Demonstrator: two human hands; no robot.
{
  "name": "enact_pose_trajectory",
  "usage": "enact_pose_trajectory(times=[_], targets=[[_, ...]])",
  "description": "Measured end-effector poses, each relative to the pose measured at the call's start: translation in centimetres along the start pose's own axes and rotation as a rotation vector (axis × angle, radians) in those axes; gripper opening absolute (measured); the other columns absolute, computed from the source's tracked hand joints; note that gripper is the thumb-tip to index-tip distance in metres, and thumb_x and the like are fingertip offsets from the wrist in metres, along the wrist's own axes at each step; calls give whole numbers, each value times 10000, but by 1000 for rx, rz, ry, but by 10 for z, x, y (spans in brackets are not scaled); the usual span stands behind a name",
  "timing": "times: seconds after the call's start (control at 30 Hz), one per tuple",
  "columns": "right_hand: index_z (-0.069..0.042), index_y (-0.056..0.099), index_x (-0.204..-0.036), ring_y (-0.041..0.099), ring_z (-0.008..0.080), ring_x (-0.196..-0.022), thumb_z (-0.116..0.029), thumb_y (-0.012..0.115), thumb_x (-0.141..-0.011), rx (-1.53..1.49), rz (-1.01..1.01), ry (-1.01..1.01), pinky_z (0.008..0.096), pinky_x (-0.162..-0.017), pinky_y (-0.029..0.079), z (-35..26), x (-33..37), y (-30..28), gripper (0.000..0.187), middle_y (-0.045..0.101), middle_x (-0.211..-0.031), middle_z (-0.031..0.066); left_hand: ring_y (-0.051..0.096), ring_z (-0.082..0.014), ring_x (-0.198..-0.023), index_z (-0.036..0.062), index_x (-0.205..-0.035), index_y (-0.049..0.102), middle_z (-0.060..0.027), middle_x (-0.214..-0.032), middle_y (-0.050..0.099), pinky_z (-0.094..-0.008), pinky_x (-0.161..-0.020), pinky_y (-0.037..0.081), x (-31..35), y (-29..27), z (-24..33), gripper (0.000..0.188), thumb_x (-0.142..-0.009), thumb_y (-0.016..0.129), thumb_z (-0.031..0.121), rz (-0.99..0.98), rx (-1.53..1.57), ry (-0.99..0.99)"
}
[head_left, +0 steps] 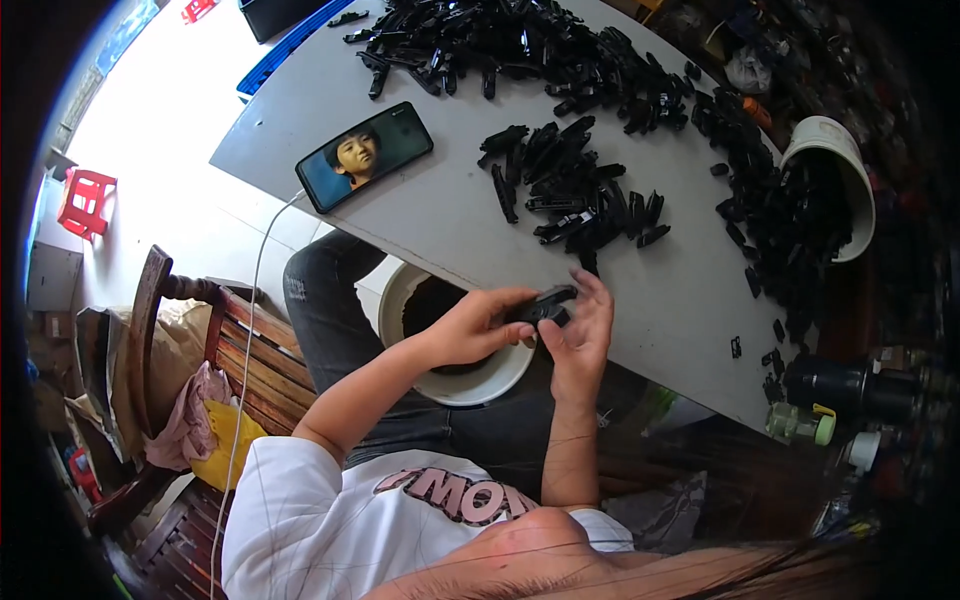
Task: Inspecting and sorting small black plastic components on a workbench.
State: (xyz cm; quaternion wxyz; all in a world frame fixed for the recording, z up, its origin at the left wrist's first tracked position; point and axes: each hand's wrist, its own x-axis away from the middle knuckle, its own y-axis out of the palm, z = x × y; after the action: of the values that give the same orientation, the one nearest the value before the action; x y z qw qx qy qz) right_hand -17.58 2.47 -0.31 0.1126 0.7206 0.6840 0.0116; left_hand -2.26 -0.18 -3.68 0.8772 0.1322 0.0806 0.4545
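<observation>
Just past the table's near edge, above my lap, my left hand pinches a small black plastic part between thumb and fingers. My right hand is beside the part on its right, fingers stretched and apart; its thumb tip seems to touch the part's lower side. Beyond my hands, a small pile of similar black plastic parts lies on the light grey table. A white bucket stands below my left hand, with dark contents that I cannot make out.
A phone with a white charging cable lies at the table's left. A large heap of black parts covers the far side. More spill from a tipped white bucket at right. A green-lidded bottle and wooden chair flank me.
</observation>
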Motion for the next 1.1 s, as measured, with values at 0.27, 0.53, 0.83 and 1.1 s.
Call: enact_pose_trajectory(times=[0.27,0.53,0.83,1.1], targets=[[-2,510,-1086,570,205,-1007,-57,626,-835,-435,33,149,315,-922,426,22,-5,-14,282,614,-1033,142,623,-215,-724,2,-1137,550,-139,-831,632,-302,-682,482,-13,6,29,330,-858,606,168,-55,-603,-137],[-53,578,-1032,577,251,-967,39,522,-783,1106,292,-275,339,-812,463,17,-93,-101,272,553,-1074,91,544,-265,-974,43,-1093,579,-109,-1009,576,-353,-881,418,-69,-81,30,323,-772,540,33,365,-1620,620],[-60,581,-1008,600,321,-916,-113,629,-802,1579,143,-148,386,-744,488,11,-93,-125,218,599,-1003,94,539,-312,-904,16,-955,503,-132,-938,542,-391,-766,432,-49,-63,54,238,-743,593,75,149,-1376,-174],[-30,579,-1049,491,76,-635,-47,543,-885,335,168,22,198,-518,386,4,-35,-96,169,571,-904,28,555,-220,-660,8,-1176,376,-90,-800,545,-341,-638,461,-13,-45,23,289,-915,483,66,51,-642,186]])
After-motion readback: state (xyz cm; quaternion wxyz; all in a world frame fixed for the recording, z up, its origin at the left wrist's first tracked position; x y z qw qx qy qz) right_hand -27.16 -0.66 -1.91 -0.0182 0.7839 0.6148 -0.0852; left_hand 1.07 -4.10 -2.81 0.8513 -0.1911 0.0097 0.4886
